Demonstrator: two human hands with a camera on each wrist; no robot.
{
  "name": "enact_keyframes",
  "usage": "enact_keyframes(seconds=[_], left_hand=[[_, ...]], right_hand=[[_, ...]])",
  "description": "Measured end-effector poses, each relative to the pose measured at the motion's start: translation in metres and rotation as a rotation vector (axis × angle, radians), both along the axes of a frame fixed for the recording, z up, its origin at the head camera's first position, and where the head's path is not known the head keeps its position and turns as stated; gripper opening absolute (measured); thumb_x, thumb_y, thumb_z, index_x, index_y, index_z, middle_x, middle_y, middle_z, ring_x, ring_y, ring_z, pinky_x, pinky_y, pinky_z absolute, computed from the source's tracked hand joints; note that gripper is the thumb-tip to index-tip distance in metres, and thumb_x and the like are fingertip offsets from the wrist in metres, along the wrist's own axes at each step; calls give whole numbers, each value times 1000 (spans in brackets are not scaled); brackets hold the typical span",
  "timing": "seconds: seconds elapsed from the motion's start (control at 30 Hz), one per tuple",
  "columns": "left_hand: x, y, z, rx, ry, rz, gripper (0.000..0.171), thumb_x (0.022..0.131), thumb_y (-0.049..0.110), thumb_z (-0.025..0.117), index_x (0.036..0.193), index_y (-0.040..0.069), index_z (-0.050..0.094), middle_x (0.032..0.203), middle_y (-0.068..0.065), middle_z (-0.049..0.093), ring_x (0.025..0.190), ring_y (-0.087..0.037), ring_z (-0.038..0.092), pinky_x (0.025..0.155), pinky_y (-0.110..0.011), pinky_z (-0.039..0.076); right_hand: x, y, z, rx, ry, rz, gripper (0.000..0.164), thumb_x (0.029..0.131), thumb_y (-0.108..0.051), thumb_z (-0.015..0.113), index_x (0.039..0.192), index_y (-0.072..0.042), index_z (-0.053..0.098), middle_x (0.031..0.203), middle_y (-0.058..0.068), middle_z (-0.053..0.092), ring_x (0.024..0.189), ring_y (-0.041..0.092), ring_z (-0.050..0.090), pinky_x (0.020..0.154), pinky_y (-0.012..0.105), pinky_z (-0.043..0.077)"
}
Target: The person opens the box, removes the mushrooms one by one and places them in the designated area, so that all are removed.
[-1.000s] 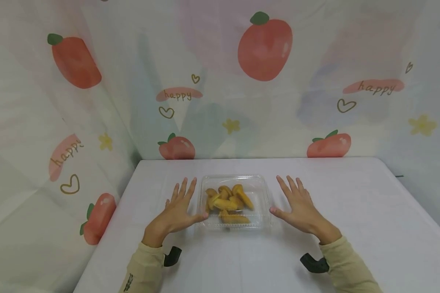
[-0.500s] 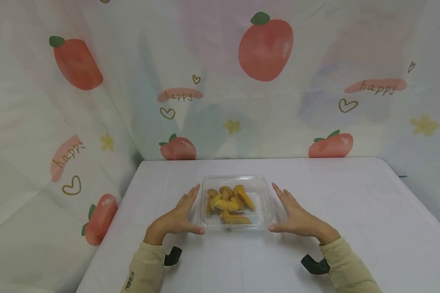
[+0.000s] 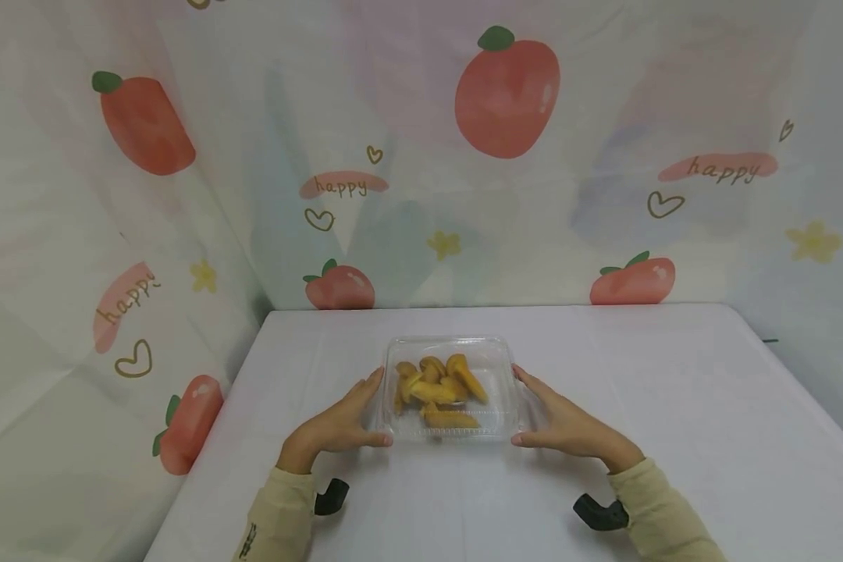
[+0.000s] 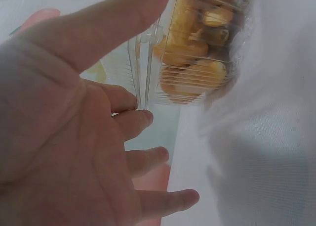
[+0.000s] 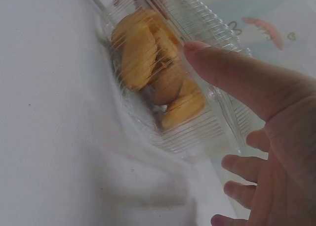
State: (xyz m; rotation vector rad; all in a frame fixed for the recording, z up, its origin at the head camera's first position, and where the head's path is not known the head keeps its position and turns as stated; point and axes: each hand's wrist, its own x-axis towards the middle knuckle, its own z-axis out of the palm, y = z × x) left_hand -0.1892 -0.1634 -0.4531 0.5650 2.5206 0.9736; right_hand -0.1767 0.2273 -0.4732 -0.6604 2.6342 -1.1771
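A clear plastic clamshell box (image 3: 499, 390) sits with its lid down on the white-covered table, holding several yellow-brown mushrooms (image 3: 435, 390). At its left side is my left hand (image 3: 333, 421), thumb toward the front corner. In the left wrist view the fingers (image 4: 136, 123) are spread and fairly straight, their tips right by the rim (image 4: 144, 77). My right hand (image 3: 569, 417) mirrors it on the other side. The right wrist view has that thumb (image 5: 217, 63) at the rim, while the other fingers (image 5: 242, 166) extend along the box's side.
White cloth covers the table (image 3: 674, 406). A fabric backdrop (image 3: 421, 117) printed with red fruit and "happy" lettering rises behind it and along the left. Black curved pieces (image 3: 332, 497) stick out at both sleeve cuffs (image 3: 284, 499).
Both hands have come down and inward to the sides of the box, and their thumbs have dropped to its front corners. The box has not moved.
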Motion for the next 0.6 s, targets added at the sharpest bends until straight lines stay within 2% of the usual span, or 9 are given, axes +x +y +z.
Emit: enact_keyframes(seconds=[0.13,0.3,0.6], left_hand=[[0,1,-1,8,13,-3,106,91,31,77,163,8,4,172,-13,5,158,-43,4,127,-60,13],[-1,3,-3,24,33,15,97,95,31,71,163,8,6,172,-13,7,159,-39,7,127,-59,14],[-4,5,-4,42,57,8,95,95,25,72,163,5,9,171,-16,9,159,-36,11,127,-56,16]], right_hand=[[-1,-1,-1,8,16,-10,103,86,-32,81,161,-2,18,162,27,31,149,52,28,115,73,27],[-5,0,-3,-13,60,-12,88,93,-26,73,160,-1,22,155,32,41,140,53,43,110,69,38],[-9,2,-4,-68,12,-11,92,90,-24,77,160,-1,22,153,33,43,136,54,48,108,66,42]])
